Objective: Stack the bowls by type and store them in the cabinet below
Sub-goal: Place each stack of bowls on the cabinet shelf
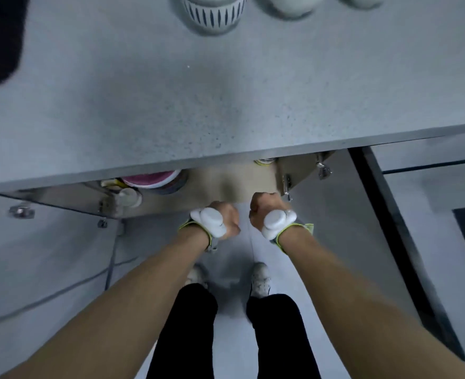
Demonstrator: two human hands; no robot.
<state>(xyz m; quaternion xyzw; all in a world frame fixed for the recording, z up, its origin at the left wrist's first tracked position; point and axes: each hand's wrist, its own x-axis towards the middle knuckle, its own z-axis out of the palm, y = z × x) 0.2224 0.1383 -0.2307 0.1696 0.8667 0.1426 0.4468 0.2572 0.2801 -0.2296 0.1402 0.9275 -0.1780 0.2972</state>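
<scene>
Below the bench (226, 105), both hands (227, 220) (264, 212) curl, grip contents unseen, at the open cabinet (226, 184); bowls (212, 12) remain above.

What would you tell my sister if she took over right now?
Left hand and right hand: both curled below the counter edge, in front of the open cabinet. Whether they grip anything is hidden.
A striped bowl and a white bowl sit at the back of the counter.
Inside the cabinet a pink bowl shows on the left.
Done: cabinet doors open.
Left: stack the counter bowls by type and put them below.
</scene>
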